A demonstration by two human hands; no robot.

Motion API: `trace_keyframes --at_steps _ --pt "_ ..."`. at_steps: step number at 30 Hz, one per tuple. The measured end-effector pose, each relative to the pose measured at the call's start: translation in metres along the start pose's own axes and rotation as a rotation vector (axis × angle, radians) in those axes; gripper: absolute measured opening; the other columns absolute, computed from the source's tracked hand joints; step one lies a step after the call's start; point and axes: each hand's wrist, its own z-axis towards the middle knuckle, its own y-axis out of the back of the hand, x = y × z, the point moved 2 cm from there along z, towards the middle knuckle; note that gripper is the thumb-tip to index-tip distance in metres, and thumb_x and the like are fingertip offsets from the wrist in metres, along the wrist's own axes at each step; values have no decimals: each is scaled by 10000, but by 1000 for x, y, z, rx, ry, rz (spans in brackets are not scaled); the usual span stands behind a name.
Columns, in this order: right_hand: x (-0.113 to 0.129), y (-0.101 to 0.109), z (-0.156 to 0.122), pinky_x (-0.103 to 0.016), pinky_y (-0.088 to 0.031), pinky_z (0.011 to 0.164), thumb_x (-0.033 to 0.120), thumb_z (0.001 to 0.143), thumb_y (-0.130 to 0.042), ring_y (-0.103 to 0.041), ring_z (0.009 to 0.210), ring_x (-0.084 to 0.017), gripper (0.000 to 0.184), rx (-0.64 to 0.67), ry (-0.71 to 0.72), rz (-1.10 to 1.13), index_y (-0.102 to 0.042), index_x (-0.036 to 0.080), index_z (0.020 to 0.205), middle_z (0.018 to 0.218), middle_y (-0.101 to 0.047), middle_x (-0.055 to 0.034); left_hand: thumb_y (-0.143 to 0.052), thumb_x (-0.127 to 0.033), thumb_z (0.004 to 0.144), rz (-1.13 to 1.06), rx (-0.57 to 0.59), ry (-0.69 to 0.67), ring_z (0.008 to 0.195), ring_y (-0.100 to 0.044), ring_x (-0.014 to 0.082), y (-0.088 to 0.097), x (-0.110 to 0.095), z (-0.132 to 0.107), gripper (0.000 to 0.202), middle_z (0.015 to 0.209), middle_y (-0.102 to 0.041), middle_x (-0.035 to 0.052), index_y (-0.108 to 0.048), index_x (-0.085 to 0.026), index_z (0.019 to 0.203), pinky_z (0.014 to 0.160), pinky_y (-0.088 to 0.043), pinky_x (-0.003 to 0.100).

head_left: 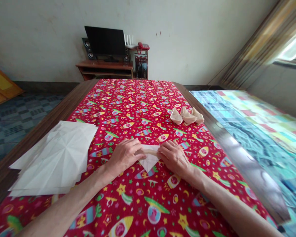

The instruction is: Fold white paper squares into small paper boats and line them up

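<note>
A small folded sheet of white paper (149,162) lies on the red patterned cloth, one pointed corner towards me. My left hand (128,152) holds its left side, fingers curled over the edge. On the opposite side my right hand (174,156) grips the paper with bent fingers. Between the hands a flap along the upper part stands slightly raised. Both hands rest low on the cloth and cover the paper's side corners. To the left is a stack of creased white paper sheets (61,158). Three folded paper pieces (187,116) sit at the right, beyond my right hand.
The red cloth (128,112) covers most of a dark wooden table (61,108). A bed with a checked cover (268,131) adjoins the right side. Past the far end stand a monitor (105,42), speakers, a router and a red telephone (143,46) on a desk.
</note>
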Motion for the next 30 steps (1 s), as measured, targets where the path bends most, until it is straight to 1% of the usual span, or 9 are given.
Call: trace_keyframes --at_steps 3,5,9,15,21,23,25,28,30 --pt "-1 -2 6 -298 -376 695 226 918 -477 -495 808 -178 142 19 36 56 -609 175 899 845 -601 -57 -690 -266 795 -47 -27 11 809 -583 154 -4 1 -1 89 818 -625 -5 -636 -195 791 754 -442 269" --pt "0 -5 7 -292 -391 701 229 916 -490 -497 807 -172 133 -10 42 119 -613 178 919 842 -601 -54 -651 -228 827 -60 -54 -12 811 -580 146 -7 2 -1 26 822 -627 -6 -653 -203 820 759 -447 264" --pt "3 -8 2 -289 -408 692 199 927 -469 -493 783 -167 164 -54 84 149 -626 175 886 814 -601 -52 -572 -180 876 -21 -63 -144 861 -565 151 -8 1 -3 102 861 -627 -3 -660 -212 917 781 -449 275" --pt "8 1 -7 -323 -441 712 173 944 -417 -492 824 -186 209 4 196 34 -616 153 1002 908 -602 -87 -481 -141 911 162 98 -251 976 -543 194 2 -7 -13 198 1022 -606 34 -596 -190 1065 854 -445 345" --pt "11 11 -16 -378 -487 819 175 955 -386 -534 979 -219 261 99 213 -30 -578 147 1129 1043 -617 -124 -419 -80 893 232 162 -190 1115 -504 226 10 -11 -28 343 1202 -572 72 -521 -172 1207 934 -408 394" --pt "12 12 -21 -398 -493 856 169 951 -396 -543 1046 -231 275 99 218 -41 -572 142 1161 1098 -621 -135 -415 -105 892 222 170 -148 1147 -494 233 10 -13 -33 358 1249 -559 76 -511 -166 1232 964 -389 413" --pt "14 11 -26 -433 -475 918 172 951 -398 -537 1122 -246 297 84 211 -70 -564 137 1195 1162 -620 -141 -419 -188 913 201 163 -117 1220 -450 238 10 -19 -37 359 1320 -524 83 -495 -153 1263 1037 -334 430" --pt "20 9 -32 -503 -386 1033 229 960 -404 -495 1217 -259 354 87 176 -95 -513 132 1282 1278 -571 -136 -394 -338 947 170 155 -123 1346 -323 237 4 -32 -40 448 1432 -420 88 -418 -136 1345 1130 -222 447" --pt "24 9 -34 -527 -316 1086 297 958 -422 -442 1273 -258 430 134 157 -71 -439 132 1355 1354 -506 -129 -377 -381 952 154 179 -156 1384 -259 237 -2 -41 -39 513 1479 -342 100 -344 -127 1397 1144 -203 451"
